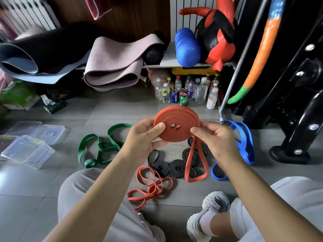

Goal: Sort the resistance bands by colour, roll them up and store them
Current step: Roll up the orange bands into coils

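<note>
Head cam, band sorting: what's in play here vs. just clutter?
Job:
- half-rolled red band, gripped by left hand and right hand
- loose red bands
- green bands
- rolled black bands
- blue bands
- clear containers, likely storage

Clutter:
- yoga mats
- bottles and cans
- blue foam roller
- red-black bag
</note>
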Motion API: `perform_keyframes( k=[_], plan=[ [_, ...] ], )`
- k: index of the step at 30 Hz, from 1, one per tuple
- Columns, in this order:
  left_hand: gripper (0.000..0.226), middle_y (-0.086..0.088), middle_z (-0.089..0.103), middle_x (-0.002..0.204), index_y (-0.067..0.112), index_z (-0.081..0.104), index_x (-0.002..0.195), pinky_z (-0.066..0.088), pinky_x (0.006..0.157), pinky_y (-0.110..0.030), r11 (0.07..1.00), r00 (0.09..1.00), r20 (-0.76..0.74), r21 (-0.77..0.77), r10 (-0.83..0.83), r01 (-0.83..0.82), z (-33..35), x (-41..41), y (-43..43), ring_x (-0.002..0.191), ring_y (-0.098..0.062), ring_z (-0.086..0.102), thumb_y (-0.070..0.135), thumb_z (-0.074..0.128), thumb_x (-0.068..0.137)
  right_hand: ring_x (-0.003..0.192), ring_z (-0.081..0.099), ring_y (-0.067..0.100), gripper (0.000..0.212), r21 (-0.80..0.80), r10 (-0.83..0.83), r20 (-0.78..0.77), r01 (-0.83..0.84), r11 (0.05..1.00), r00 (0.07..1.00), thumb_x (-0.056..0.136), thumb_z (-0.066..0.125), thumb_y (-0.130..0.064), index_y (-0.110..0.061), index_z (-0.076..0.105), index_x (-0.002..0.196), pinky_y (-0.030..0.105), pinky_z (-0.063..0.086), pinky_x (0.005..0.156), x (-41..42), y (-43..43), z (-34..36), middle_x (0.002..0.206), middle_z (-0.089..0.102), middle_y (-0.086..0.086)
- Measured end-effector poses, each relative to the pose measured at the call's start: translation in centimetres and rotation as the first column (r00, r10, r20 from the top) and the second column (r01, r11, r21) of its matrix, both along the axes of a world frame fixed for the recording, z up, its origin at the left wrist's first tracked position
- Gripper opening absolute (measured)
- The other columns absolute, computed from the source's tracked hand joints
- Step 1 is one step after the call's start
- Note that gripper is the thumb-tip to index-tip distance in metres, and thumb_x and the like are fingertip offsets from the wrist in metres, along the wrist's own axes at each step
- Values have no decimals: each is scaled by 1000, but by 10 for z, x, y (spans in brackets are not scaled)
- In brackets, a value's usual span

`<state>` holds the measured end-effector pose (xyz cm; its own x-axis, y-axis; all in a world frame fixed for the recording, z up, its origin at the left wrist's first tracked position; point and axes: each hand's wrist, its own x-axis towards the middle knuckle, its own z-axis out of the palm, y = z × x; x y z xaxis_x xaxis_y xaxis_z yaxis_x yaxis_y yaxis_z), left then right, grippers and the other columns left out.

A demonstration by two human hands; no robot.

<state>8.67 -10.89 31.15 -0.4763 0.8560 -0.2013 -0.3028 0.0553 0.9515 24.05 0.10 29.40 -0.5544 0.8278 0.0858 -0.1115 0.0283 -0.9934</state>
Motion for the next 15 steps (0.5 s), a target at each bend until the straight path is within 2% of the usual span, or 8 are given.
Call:
perform_keyframes(
  k=[2, 4, 5, 7, 9, 11, 13, 15],
  plan=[
    [20, -6, 70, 92, 10, 61, 102, 57, 73, -35, 1000, 997, 73, -12, -18, 19, -6, 8, -1, 81, -18, 68, 11, 59, 82, 72, 69, 2, 20, 3, -4, 13, 4, 1000, 1000, 74, 72, -5, -23, 70, 82, 15, 54, 72, 1, 3, -1, 72, 73, -12],
    [21, -6, 67, 99, 12, 56, 107, 55, 81, -40, 995, 984, -177, -102, -35, 17, -9, 9, -1, 89, -19, 65, 5, 59, 88, 71, 68, 0, 20, 52, 18, 77, -22, 998, 997, 74, 73, -4, -23, 69, 81, 12, 52, 69, 3, 6, -1, 70, 72, -14],
    [26, -4, 65, 103, 15, 54, 110, 53, 86, -42, 988, 908, -414, -152, -60, -3, -8, 7, 0, 93, -19, 63, 6, 62, 87, 71, 68, 0, 22, 86, 34, 121, -44, 995, 992, 74, 73, -5, -25, 69, 81, 12, 52, 68, 4, 8, -2, 69, 71, -15],
    [44, 3, 60, 114, 22, 50, 121, 49, 92, -37, 980, 599, -787, -199, -148, -21, -2, 3, 2, 104, -16, 58, 16, 69, 82, 71, 69, 1, 26, 151, 71, 213, -105, 983, 974, 74, 75, -5, -30, 69, 80, 17, 55, 70, 4, 10, -2, 73, 71, -15],
    [56, 6, 53, 128, 26, 43, 132, 45, 94, -34, 973, 252, -942, -231, -220, -13, 10, 7, 6, 114, -15, 51, 26, 68, 81, 75, 70, 7, 27, 184, 128, 288, -186, 965, 949, 74, 76, -7, -32, 69, 82, 25, 57, 75, 0, 12, -1, 81, 73, -8],
    [58, 4, 48, 131, 27, 38, 136, 43, 93, -35, 961, -12, -961, -278, -277, 11, 15, 14, 14, 119, -18, 46, 29, 63, 84, 79, 71, 10, 25, 208, 166, 325, -242, 948, 931, 74, 76, -8, -31, 71, 82, 32, 57, 79, -6, 12, -1, 84, 74, -3],
    [51, 0, 49, 125, 24, 37, 136, 43, 88, -36, 941, -145, -931, -339, -335, 8, 12, 20, 20, 115, -22, 46, 25, 56, 88, 80, 71, 10, 20, 235, 158, 327, -242, 942, 932, 73, 77, -8, -24, 73, 85, 32, 56, 79, -11, 12, -1, 84, 74, -1],
    [43, -3, 50, 118, 19, 40, 132, 41, 86, -33, 930, -116, -923, -368, -366, 2, 7, 20, 22, 111, -24, 47, 20, 52, 91, 79, 71, 10, 20, 230, 142, 312, -220, 948, 939, 72, 78, -9, -20, 73, 88, 30, 57, 78, -13, 11, -2, 84, 74, 0]
  ],
)
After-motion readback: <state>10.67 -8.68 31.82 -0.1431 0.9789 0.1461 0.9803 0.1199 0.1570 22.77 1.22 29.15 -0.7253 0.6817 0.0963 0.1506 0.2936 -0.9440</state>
